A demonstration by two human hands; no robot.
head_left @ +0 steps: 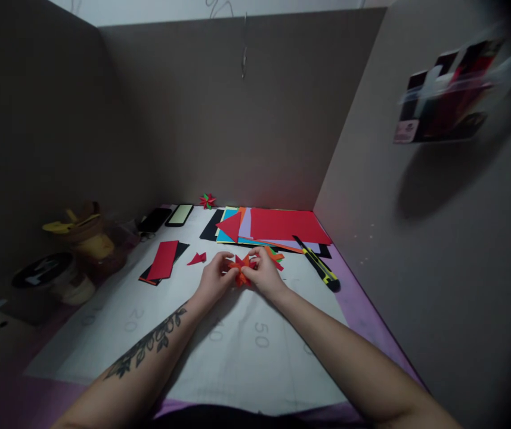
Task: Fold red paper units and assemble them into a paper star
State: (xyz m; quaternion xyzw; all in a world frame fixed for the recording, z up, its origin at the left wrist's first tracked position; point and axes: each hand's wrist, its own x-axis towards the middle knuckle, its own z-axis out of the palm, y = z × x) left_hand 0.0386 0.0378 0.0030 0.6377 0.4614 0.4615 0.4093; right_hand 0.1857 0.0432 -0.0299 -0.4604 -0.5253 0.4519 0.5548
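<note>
Between my two hands is a folded paper star (241, 277) in red and orange, held over the white sheet. My left hand (217, 275) pinches its left side with thumb and fingers. On the other side my right hand (264, 274) grips it, thumb near the star's middle. Parts of the star are hidden behind my fingers. Just beyond my right hand lies an orange, green and red folded paper piece (275, 257), partly covered. A small red folded piece (197, 258) rests left of my left hand.
Stacked coloured paper (291, 225) lies at the back, with a yellow-black utility knife (320, 265) at its right. Red and black paper strips (163, 261), a phone (179, 215) and a finished-looking red-green star (207, 201) lie left. Containers (76, 280) line the left wall.
</note>
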